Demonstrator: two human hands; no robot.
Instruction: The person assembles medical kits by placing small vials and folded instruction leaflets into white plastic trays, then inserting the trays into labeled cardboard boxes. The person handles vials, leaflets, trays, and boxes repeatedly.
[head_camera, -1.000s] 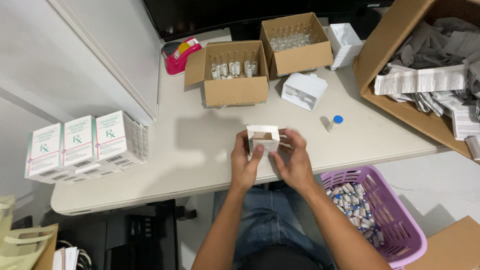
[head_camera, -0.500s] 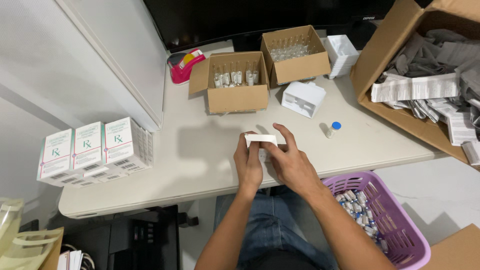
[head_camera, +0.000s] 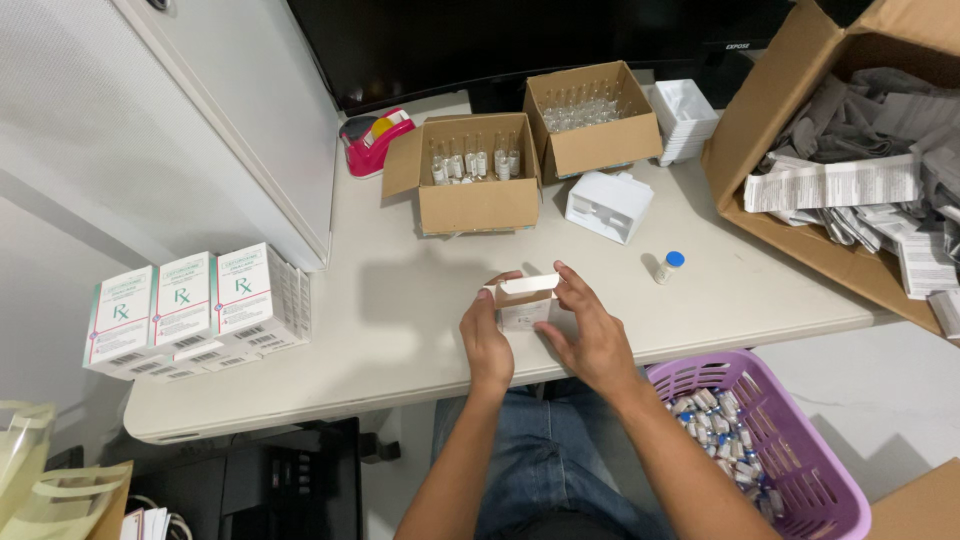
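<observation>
Hands meet at the centre of the frame: the left hand (head_camera: 487, 340) and right hand (head_camera: 588, 335) together grasp a small white carton (head_camera: 524, 303), its top flap open, just above the table (head_camera: 400, 300). Right of it stands a blue-capped vial (head_camera: 669, 266); a purple basket (head_camera: 800, 470) of vials sits lower right.

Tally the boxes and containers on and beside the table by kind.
Small white carton held in the left hand and right hand: 1
Open brown boxes of vials on the table: 2
Large brown box of leaflets: 1
Purple basket: 1
Loose blue-capped vial: 1
Total: 6
</observation>
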